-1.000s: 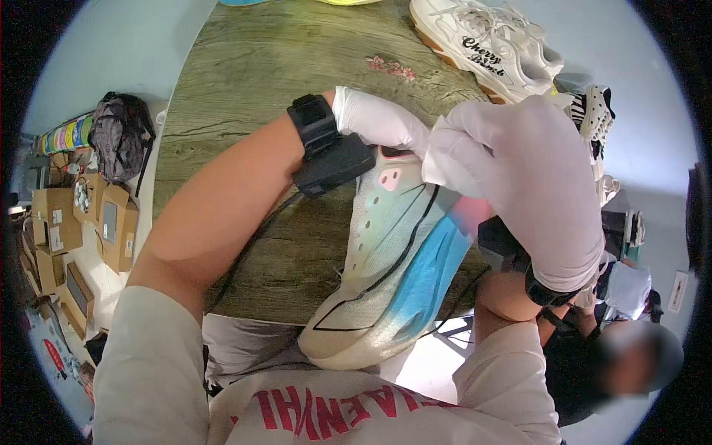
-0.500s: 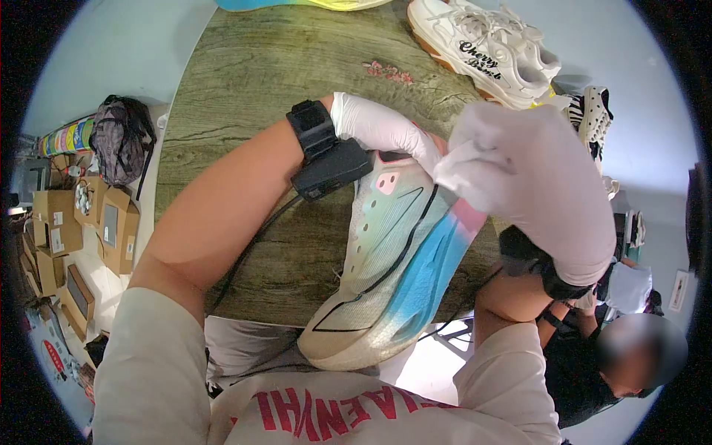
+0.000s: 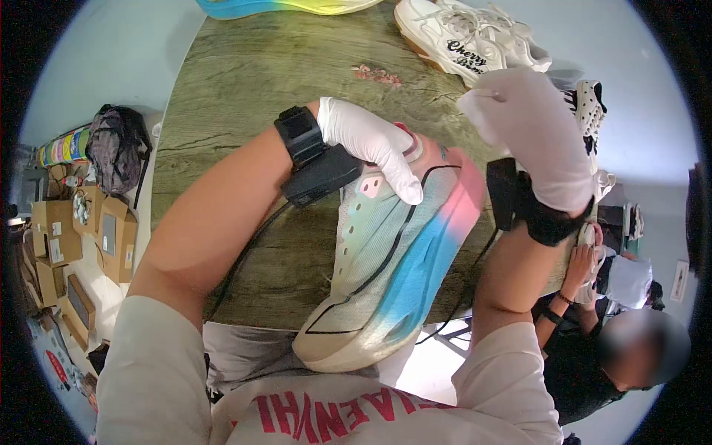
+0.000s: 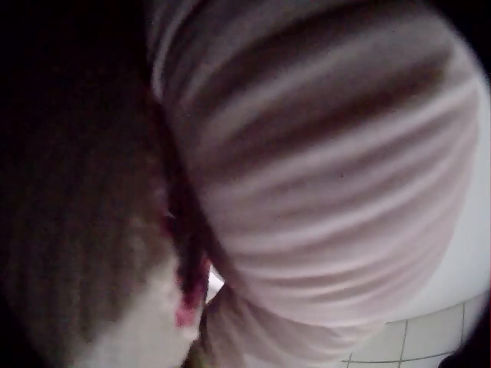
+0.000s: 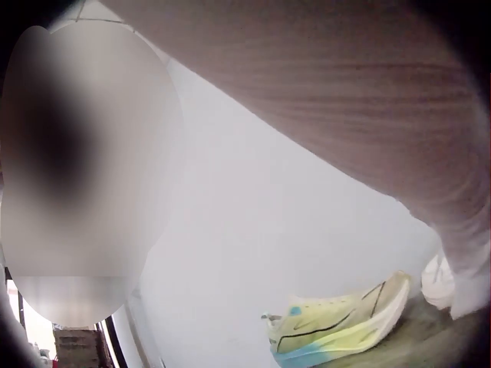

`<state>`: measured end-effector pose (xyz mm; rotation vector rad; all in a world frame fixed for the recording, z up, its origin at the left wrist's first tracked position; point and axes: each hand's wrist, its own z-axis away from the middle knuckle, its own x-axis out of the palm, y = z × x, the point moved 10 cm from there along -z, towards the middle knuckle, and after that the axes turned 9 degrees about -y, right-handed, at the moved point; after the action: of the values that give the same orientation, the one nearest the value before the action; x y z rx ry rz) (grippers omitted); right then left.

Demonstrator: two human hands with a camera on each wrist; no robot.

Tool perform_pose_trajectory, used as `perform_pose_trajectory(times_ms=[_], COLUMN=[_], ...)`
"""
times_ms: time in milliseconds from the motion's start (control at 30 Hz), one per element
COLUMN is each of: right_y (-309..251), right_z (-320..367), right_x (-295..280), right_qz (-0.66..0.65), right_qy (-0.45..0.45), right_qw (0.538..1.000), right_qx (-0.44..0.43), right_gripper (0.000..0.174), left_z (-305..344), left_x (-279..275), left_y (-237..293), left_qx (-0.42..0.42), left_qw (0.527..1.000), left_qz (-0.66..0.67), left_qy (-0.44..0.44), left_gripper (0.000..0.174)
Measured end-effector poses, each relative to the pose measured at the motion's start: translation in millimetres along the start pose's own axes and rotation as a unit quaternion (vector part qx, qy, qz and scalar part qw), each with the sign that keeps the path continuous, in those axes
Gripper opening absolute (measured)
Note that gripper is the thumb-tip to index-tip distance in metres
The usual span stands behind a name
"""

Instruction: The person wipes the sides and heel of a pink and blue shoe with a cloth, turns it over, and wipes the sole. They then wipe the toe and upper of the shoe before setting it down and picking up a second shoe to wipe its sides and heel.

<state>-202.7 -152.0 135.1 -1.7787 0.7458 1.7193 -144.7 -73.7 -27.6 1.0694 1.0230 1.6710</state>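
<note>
A white, blue and pink shoe (image 3: 371, 259) lies slanted along the front of the table, toe toward the person. At its collar the gloved left hand (image 3: 371, 144) grips it, thumb on the outer side and fingers hidden inside the opening. The glove (image 4: 322, 169) fills much of the left wrist view. Raised right of the heel, apart from the shoe, the gloved right hand (image 3: 538, 133) has curled fingers round what looks like a crumpled white cloth (image 3: 482, 115), blurred. A bright white bit of cloth (image 5: 469, 295) shows by the glove in the right wrist view.
Another colourful shoe (image 3: 297, 7) stands at the table's far edge, with white lettered shoes (image 3: 475, 44) at the back right. A patterned shoe (image 3: 589, 104) is beyond the right hand. Another person's arm (image 3: 575, 278) reaches in at right. Cardboard boxes (image 3: 59, 230) stand at left.
The right hand has moved up and away from the shoe's collar, uncovering the heel. Across the shoe's outer side, the left thumb now shows. The view has shifted slightly.
</note>
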Motion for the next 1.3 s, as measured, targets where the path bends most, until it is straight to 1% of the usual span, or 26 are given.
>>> perform_pose_trajectory(times_ms=[33,67,133,167,233,267,300,333,400,500,533,600,633,667,700,733,767,833,867,933,967,1000,1033,1167,1233,1300], right_y=[2,11,-9,-10,-38,-51,-51,-56,-68,-73,-73,-70,-72,-74,-62,-36,-31,-32,-25,-66,-65,-62,-56,-62,-75,-74], right_z=[0,2,-1,-1,6,13,9,10,18,24,22,15,18,20,0,-6,-8,-12,-13,4,6,-2,-5,1,8,10], right_x=[4,11,12,12,22,28,40,40,27,21,16,17,10,8,1,4,11,8,14,25,25,30,41,31,23,24], right_qz=[0.002,0.003,0.011,0.011,0.090,0.129,0.088,0.088,0.079,0.095,0.095,-0.067,-0.045,-0.045,-0.105,-0.162,-0.162,-0.128,-0.127,-0.007,-0.007,-0.095,-0.180,-0.114,-0.084,-0.047], right_qy=[0.051,0.051,0.057,0.057,0.040,0.032,-0.071,-0.071,-0.003,0.013,0.013,-0.100,-0.051,-0.051,-0.083,-0.111,-0.110,0.013,0.013,-0.016,-0.017,-0.104,-0.190,-0.151,-0.101,-0.098], right_qw=[0.998,0.998,0.994,0.994,0.972,0.953,0.956,0.956,0.953,0.941,0.940,0.933,0.933,0.932,0.975,0.981,0.981,0.985,0.985,0.942,0.942,0.955,0.948,0.954,0.935,0.941], right_qx=[-0.041,-0.040,-0.087,-0.087,-0.212,-0.272,-0.269,-0.270,-0.293,-0.325,-0.327,-0.340,-0.354,-0.355,-0.178,0.007,0.007,-0.115,-0.115,-0.335,-0.336,-0.260,-0.178,-0.231,-0.330,-0.321], right_gripper=[0.023,0.023,0.024,0.024,0.012,0.012,0.022,0.022,0.007,0.009,0.009,0.016,0.015,0.015,0.015,0.014,0.014,0.015,0.015,0.018,0.018,0.019,0.020,0.023,0.013,0.017], left_z=[-1,-1,7,2,-11,-11,-10,-9,-7,0,3,5,5,4,3,1,-2,-8,-9,-6,-4,-2,-1,-1,-1,0], left_x=[2,4,-1,-6,-19,-21,-17,-14,-13,-1,5,6,6,5,4,4,2,1,0,1,0,1,3,3,3,4], left_y=[1,2,27,21,11,8,6,4,9,22,28,25,20,20,17,14,8,11,9,7,10,11,10,13,13,15], left_qx=[-0.006,-0.006,0.053,0.053,0.079,0.079,0.058,0.037,0.036,0.056,0.078,0.055,0.031,0.032,0.020,0.007,0.007,0.069,0.069,0.043,0.043,0.029,0.015,0.022,0.035,0.045], left_qw=[1.000,1.000,0.995,0.995,0.992,0.992,0.994,0.996,0.997,0.998,0.997,0.998,0.999,0.999,1.000,1.000,1.000,0.997,0.997,0.999,0.999,1.000,1.000,1.000,0.999,0.999], left_qz=[-0.013,-0.014,-0.008,-0.009,-0.003,-0.003,0.005,0.014,-0.004,-0.016,-0.010,-0.002,0.005,0.005,-0.005,-0.016,-0.017,-0.005,-0.006,0.016,0.016,0.009,0.001,-0.021,0.004,0.011], left_qy=[-0.009,-0.009,0.082,0.082,0.099,0.099,0.091,0.083,0.066,0.032,0.015,0.016,0.015,0.016,0.014,0.012,0.011,0.016,0.016,0.015,0.016,0.002,-0.011,-0.010,0.004,0.014], left_gripper=[0.042,0.042,0.043,0.043,0.045,0.045,0.044,0.044,0.043,0.043,0.040,0.040,0.040,0.040,0.041,0.041,0.041,0.043,0.043,0.044,0.044,0.043,0.043,0.044,0.046,0.045])
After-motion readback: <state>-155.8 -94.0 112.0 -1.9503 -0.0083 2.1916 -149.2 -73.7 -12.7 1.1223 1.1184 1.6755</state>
